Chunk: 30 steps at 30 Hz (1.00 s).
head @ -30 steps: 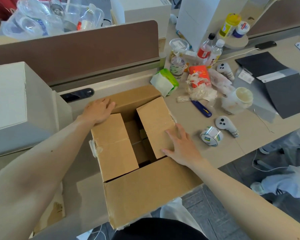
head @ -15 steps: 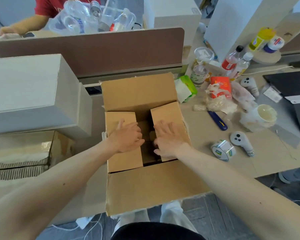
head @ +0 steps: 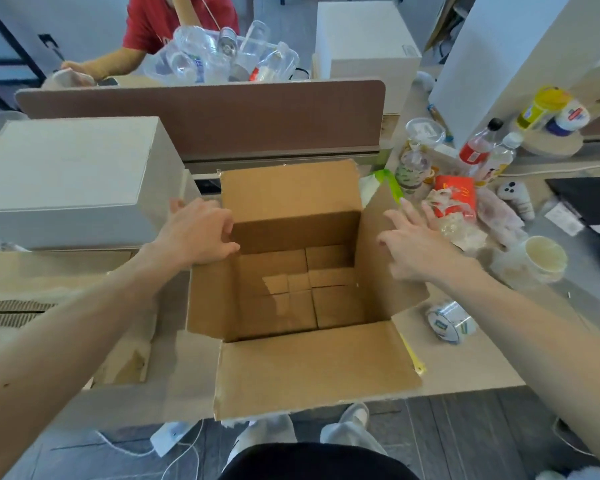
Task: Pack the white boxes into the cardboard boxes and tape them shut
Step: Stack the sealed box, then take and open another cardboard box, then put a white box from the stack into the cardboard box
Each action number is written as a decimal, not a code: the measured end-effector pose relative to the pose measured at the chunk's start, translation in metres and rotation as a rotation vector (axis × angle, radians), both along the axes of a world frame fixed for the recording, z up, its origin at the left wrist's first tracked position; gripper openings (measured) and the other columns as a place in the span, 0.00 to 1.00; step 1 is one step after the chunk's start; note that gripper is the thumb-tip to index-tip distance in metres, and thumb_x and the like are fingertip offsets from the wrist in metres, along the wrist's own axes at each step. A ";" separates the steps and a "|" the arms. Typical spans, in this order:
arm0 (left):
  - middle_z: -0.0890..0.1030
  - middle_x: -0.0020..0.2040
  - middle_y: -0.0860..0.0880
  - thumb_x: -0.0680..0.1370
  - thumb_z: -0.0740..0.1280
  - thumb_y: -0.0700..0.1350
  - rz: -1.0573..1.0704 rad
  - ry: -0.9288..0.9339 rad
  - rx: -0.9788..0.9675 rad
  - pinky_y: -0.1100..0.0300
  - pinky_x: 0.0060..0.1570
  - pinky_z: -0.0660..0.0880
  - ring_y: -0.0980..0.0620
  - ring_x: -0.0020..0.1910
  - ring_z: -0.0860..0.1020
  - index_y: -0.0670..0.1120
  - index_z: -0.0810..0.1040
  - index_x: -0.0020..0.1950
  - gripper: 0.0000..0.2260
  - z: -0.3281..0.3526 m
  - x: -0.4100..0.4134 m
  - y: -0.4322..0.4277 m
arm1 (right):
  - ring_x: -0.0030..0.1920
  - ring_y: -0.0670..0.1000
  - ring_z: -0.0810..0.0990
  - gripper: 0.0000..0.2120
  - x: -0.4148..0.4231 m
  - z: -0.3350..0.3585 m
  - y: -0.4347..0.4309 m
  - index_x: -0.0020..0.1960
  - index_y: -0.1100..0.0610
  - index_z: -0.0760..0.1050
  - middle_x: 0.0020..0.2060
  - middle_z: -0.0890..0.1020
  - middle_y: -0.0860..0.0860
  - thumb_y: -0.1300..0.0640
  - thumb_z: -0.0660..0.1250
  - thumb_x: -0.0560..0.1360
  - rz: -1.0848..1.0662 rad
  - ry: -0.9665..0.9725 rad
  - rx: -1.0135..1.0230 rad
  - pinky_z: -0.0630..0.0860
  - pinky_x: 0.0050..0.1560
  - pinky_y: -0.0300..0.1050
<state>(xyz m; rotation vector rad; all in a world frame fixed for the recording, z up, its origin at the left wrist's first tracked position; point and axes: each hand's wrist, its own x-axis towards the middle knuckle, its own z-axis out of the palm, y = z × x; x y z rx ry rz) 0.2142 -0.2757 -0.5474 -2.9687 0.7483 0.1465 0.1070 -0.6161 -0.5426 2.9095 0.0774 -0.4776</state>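
Cardboard box (head: 291, 296): stands open at the near edge of the tabletop (head: 482, 362), between the two forearms, with all four top flaps turned outward; the inside shows its folded bottom flaps.
Left hand (head: 198, 233): at the far corner of the left flap (head: 208, 303); the fingers (head: 227, 233) curl over the flap's edge toward the opening, grasping it, with the thumb on the outer side.
Right hand (head: 416, 247): lies on the right flap (head: 374, 271); its fingers (head: 409, 211) are straight and spread (released, holding nothing) and rest flat against the cardboard.
White box (head: 73, 174): large, on the left of the tabletop just beside the cardboard box, resting on flattened cardboard (head: 49, 271); whether the left thumb touches its corner I cannot tell.
Other white boxes: one behind the brown divider (head: 205, 116) at (head: 364, 39), and a tall one (head: 499, 57) at the far right.
Tape roll (head: 449, 322): clear, lying on the tabletop just beside the right flap's near corner, below the right forearm.
Clutter to the right: bottles (head: 475, 150), a red packet (head: 456, 194), a pale cup (head: 542, 258) and a white controller (head: 516, 199), all beyond the right hand.
Far side: a person in a red shirt (head: 181, 19) behind the divider, next to a heap of clear plastic bottles (head: 222, 53).
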 end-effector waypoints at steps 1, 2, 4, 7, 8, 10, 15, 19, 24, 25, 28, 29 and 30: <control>0.76 0.53 0.53 0.74 0.67 0.64 0.050 0.031 0.039 0.42 0.63 0.64 0.50 0.56 0.74 0.56 0.74 0.51 0.14 -0.003 0.000 0.009 | 0.78 0.62 0.40 0.24 0.000 -0.004 -0.010 0.68 0.48 0.73 0.77 0.55 0.55 0.56 0.65 0.72 -0.051 0.051 -0.020 0.35 0.73 0.65; 0.75 0.58 0.52 0.74 0.67 0.64 0.095 0.067 0.074 0.40 0.65 0.62 0.48 0.59 0.74 0.57 0.73 0.58 0.18 -0.007 -0.001 0.016 | 0.78 0.61 0.39 0.26 0.000 -0.011 -0.018 0.71 0.47 0.69 0.78 0.54 0.56 0.54 0.64 0.74 -0.102 0.103 -0.018 0.34 0.73 0.65; 0.72 0.68 0.51 0.74 0.67 0.64 0.167 0.136 0.103 0.36 0.69 0.57 0.46 0.66 0.72 0.56 0.68 0.68 0.26 -0.019 -0.006 0.026 | 0.78 0.61 0.39 0.30 -0.002 -0.027 -0.030 0.76 0.45 0.61 0.78 0.53 0.56 0.46 0.63 0.76 -0.166 0.172 0.026 0.36 0.73 0.66; 0.68 0.73 0.49 0.74 0.66 0.65 0.241 0.239 0.071 0.35 0.71 0.56 0.44 0.71 0.68 0.56 0.61 0.74 0.32 -0.040 -0.015 0.027 | 0.78 0.61 0.44 0.36 -0.007 -0.055 -0.034 0.79 0.43 0.52 0.79 0.52 0.57 0.36 0.62 0.76 -0.232 0.192 0.131 0.42 0.75 0.65; 0.68 0.74 0.49 0.74 0.66 0.65 0.254 0.272 0.058 0.35 0.71 0.58 0.43 0.72 0.66 0.55 0.60 0.75 0.34 -0.047 -0.019 0.026 | 0.78 0.62 0.46 0.37 -0.009 -0.064 -0.032 0.79 0.43 0.50 0.79 0.52 0.57 0.36 0.62 0.76 -0.260 0.188 0.173 0.45 0.76 0.64; 0.66 0.75 0.48 0.73 0.68 0.64 0.252 0.291 0.033 0.36 0.70 0.62 0.39 0.74 0.62 0.55 0.59 0.76 0.35 -0.059 -0.022 0.022 | 0.77 0.63 0.53 0.38 -0.012 -0.079 -0.027 0.79 0.44 0.47 0.79 0.52 0.57 0.38 0.62 0.77 -0.329 0.190 0.294 0.53 0.76 0.61; 0.66 0.76 0.48 0.73 0.70 0.60 0.267 0.241 0.007 0.37 0.71 0.62 0.34 0.75 0.57 0.55 0.62 0.75 0.33 -0.075 -0.027 0.016 | 0.74 0.62 0.62 0.36 -0.017 -0.091 -0.019 0.80 0.50 0.47 0.78 0.55 0.56 0.47 0.63 0.79 -0.400 0.154 0.516 0.67 0.71 0.57; 0.69 0.73 0.47 0.74 0.71 0.57 0.298 0.189 -0.104 0.40 0.71 0.65 0.40 0.73 0.65 0.53 0.65 0.73 0.30 -0.070 -0.036 0.018 | 0.73 0.62 0.64 0.35 -0.013 -0.088 -0.018 0.79 0.49 0.51 0.77 0.58 0.56 0.47 0.64 0.78 -0.387 0.107 0.504 0.71 0.68 0.59; 0.75 0.65 0.47 0.75 0.70 0.52 0.376 0.063 -0.349 0.43 0.61 0.73 0.42 0.61 0.75 0.49 0.74 0.67 0.21 -0.034 -0.037 0.033 | 0.70 0.62 0.67 0.31 0.016 -0.059 0.006 0.77 0.50 0.58 0.73 0.65 0.56 0.46 0.64 0.77 -0.270 -0.025 0.529 0.70 0.67 0.58; 0.76 0.63 0.47 0.75 0.70 0.52 0.397 0.031 -0.386 0.44 0.60 0.74 0.43 0.59 0.76 0.49 0.75 0.65 0.20 -0.025 -0.035 0.040 | 0.69 0.62 0.68 0.30 0.024 -0.051 0.016 0.76 0.51 0.60 0.72 0.66 0.56 0.47 0.64 0.77 -0.232 -0.056 0.553 0.71 0.66 0.56; 0.78 0.60 0.47 0.77 0.67 0.54 0.432 -0.073 -0.475 0.45 0.56 0.75 0.44 0.56 0.77 0.49 0.78 0.62 0.17 -0.003 -0.023 0.066 | 0.65 0.59 0.73 0.27 0.050 -0.028 0.056 0.75 0.52 0.64 0.70 0.68 0.55 0.49 0.65 0.78 -0.115 -0.149 0.639 0.73 0.58 0.47; 0.78 0.59 0.46 0.77 0.68 0.54 0.432 -0.110 -0.507 0.45 0.57 0.75 0.43 0.55 0.77 0.47 0.78 0.62 0.17 0.003 -0.018 0.076 | 0.63 0.58 0.74 0.26 0.058 -0.022 0.072 0.74 0.52 0.64 0.70 0.69 0.54 0.49 0.65 0.78 -0.075 -0.175 0.667 0.72 0.54 0.44; 0.79 0.59 0.44 0.78 0.69 0.51 0.431 -0.148 -0.547 0.45 0.58 0.74 0.42 0.55 0.77 0.44 0.79 0.61 0.16 0.008 -0.011 0.088 | 0.63 0.56 0.75 0.25 0.067 -0.015 0.089 0.74 0.52 0.65 0.70 0.69 0.53 0.49 0.65 0.79 -0.039 -0.200 0.693 0.71 0.52 0.41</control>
